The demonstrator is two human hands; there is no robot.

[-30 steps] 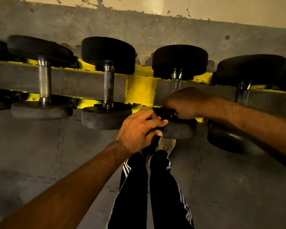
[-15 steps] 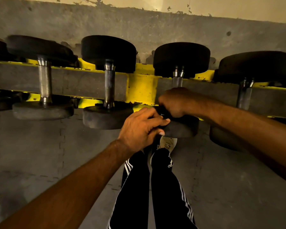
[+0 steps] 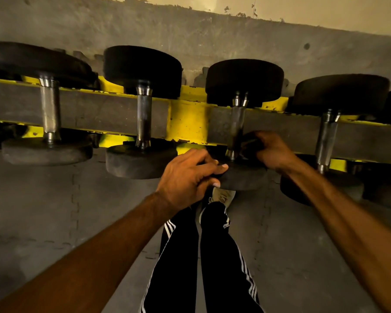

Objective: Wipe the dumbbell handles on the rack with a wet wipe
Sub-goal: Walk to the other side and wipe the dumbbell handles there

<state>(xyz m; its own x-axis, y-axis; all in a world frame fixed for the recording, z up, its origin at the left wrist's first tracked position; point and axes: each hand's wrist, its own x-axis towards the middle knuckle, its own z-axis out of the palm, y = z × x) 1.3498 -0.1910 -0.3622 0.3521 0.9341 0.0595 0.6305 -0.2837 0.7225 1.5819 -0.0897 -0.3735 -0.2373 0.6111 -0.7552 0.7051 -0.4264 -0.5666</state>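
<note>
Dumbbell handles, knurled grey steel bars: four in view, each lying across the grey-and-yellow steel rack [image 3: 187, 123] with one black rubber disc head beyond the back rail and one hanging off the front edge. Item in hand: third handle [image 3: 237, 123] from the rack's left end, just right of the yellow centre bracket. Left hand [image 3: 187, 179]: fingers curled over the rim of that dumbbell's front head [image 3: 244, 177], thumb beneath, gripping it. Right hand [image 3: 272, 150]: at the front end of the handle and just to its right, fingers curled about a dark crumpled wad [image 3: 251, 146], presumably the wet wipe; whether it touches the steel cannot be told. Condition: the upper run of the handle stands bare. Hazards, as judged: a pull from the left hand could roll or tip the dumbbell off the front edge, toward the shoe [image 3: 221, 196] directly below; fingers may be nipped between handle and rail; rough knurling may snag and tear the wipe; the far end near the back rail may go unwiped.
</note>
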